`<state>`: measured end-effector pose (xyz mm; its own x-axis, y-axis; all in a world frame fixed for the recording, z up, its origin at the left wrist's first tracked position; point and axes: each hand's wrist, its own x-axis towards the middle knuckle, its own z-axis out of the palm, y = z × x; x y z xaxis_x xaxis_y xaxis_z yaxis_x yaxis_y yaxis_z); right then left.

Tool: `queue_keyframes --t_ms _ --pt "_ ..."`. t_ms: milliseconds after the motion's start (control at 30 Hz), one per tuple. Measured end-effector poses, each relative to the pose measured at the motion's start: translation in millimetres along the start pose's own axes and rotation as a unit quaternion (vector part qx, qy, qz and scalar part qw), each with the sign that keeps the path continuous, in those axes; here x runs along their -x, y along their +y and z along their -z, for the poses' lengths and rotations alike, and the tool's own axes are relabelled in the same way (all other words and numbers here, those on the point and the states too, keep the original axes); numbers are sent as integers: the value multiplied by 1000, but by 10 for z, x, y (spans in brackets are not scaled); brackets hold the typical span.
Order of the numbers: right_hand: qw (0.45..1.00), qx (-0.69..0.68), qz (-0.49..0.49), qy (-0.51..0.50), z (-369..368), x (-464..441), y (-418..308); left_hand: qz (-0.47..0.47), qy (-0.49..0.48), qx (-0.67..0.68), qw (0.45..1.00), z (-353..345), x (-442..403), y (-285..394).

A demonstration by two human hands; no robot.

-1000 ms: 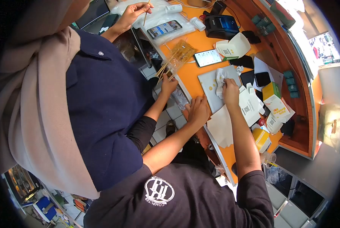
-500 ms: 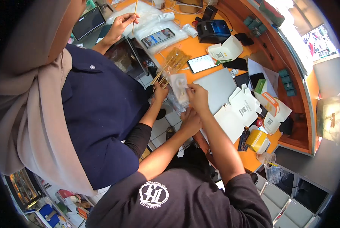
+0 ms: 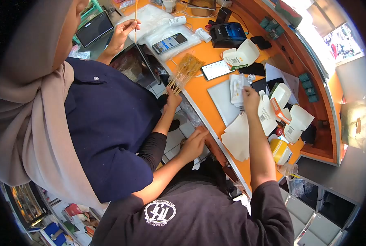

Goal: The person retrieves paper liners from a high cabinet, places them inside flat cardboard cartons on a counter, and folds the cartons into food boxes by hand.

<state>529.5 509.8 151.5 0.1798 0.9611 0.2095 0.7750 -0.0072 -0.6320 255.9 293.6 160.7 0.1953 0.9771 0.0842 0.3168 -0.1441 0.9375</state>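
Observation:
My right hand [image 3: 251,101] is closed on the edge of a flat white packet [image 3: 236,89], over the grey laptop-like panel [image 3: 221,99]. Just outside the table's front edge is my left hand [image 3: 194,144], its fingers partly stretched out and nothing visible in them. Close by hangs clear plastic [image 3: 191,114]. Beside me on the left, a co-worker's hand [image 3: 173,98] grips a bundle of sticks leading into a clear bag of brownish food [image 3: 188,67]. The co-worker's other hand [image 3: 123,35] pinches a single thin stick [image 3: 136,18].
Unfolded white cartons [image 3: 237,137] and an open food box [image 3: 241,54] lie on the orange table. A white-screened phone [image 3: 217,69], another phone [image 3: 169,43] on plastic bags, and a black printer [image 3: 229,34] are further back. A yellow box [image 3: 279,151] sits at right.
My right hand has carried the white packet rightward from the table edge over the grey panel. My left hand has let go and drawn back. The bag of food has shifted slightly.

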Motion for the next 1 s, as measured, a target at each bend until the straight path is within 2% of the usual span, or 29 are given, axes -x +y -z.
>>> queue_keyframes --t_ms 33,67,100,167,267,367,467,500,567,600,667,700,733,767,867,933,967,1000 --pt "997 24 72 17 -66 11 20 -35 2 12 999 -153 -158 -30" --pt "997 0 67 24 -82 48 -20 -13 4 -1 1000 -333 -323 -125" --pt "995 35 91 28 -74 56 -79 11 8 -13 1000 -491 -487 -195" --pt "984 110 138 27 17 115 -220 201 -123 108 966 -593 -827 -96" --pt "984 110 135 -26 90 181 -400 231 -75 155 958 -811 -998 -159" --pt "984 91 151 -32 -23 338 -432 158 -24 163 974 -820 -854 -138" --pt "986 72 146 -44 -147 535 -626 27 14 118 993 -1020 -835 -554" --pt "986 64 150 -42 -206 592 -685 51 -21 136 989 -974 -828 -500" --pt "991 42 115 -61 -343 692 -837 97 -90 169 977 -826 -830 -425" --pt "994 -14 52 -98 -442 770 -902 62 -64 94 992 -834 -838 -461" --pt "974 -112 -81 -178 -374 837 -1198 85 -96 91 988 -846 -817 -632" --pt "936 -250 -139 -204 -355 851 -1125 76 -89 93 989 -735 -783 -552" --pt "874 -383 -190 -230 -336 840 -982 68 -83 95 990 -621 -747 -469" --pt "790 -505 -239 -254 -295 831 -873 59 -76 97 991 -508 -711 -387" --pt "622 -652 -362 -237 221 859 -960 55 -1 70 996 -42 -450 205" --pt "594 -679 -353 -247 352 965 -834 78 31 94 992 117 -397 521" --pt "581 -689 -349 -256 406 1022 -799 58 40 98 993 146 -404 675" --pt "545 -720 -313 -293 507 1080 -851 37 52 101 993 192 -430 810"
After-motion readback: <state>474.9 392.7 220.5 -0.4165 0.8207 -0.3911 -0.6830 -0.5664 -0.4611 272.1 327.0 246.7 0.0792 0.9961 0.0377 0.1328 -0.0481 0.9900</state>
